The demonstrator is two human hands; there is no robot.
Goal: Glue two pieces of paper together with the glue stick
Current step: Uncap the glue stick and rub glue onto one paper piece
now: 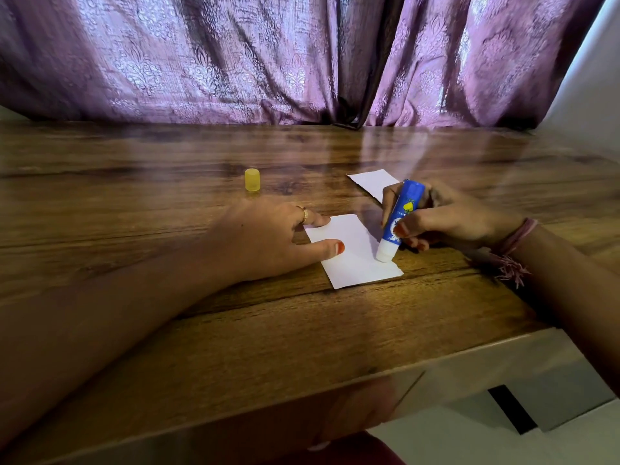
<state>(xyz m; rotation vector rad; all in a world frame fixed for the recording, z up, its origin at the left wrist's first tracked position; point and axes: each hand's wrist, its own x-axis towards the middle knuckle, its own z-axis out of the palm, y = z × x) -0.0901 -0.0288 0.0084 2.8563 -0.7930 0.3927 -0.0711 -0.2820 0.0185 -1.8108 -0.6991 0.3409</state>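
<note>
I saw the wooden table; flat left hand pressed the paper; right hand gripped the glue stick, tip down on the paper, tilted away.

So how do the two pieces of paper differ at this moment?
The near paper lies fully in view and is pinned by the left hand, while the far paper is partly hidden behind the right hand and nothing presses on it. The glue stick has its tip on the near paper; the far paper has none on it. Both are white and lie flat on the table.
</note>
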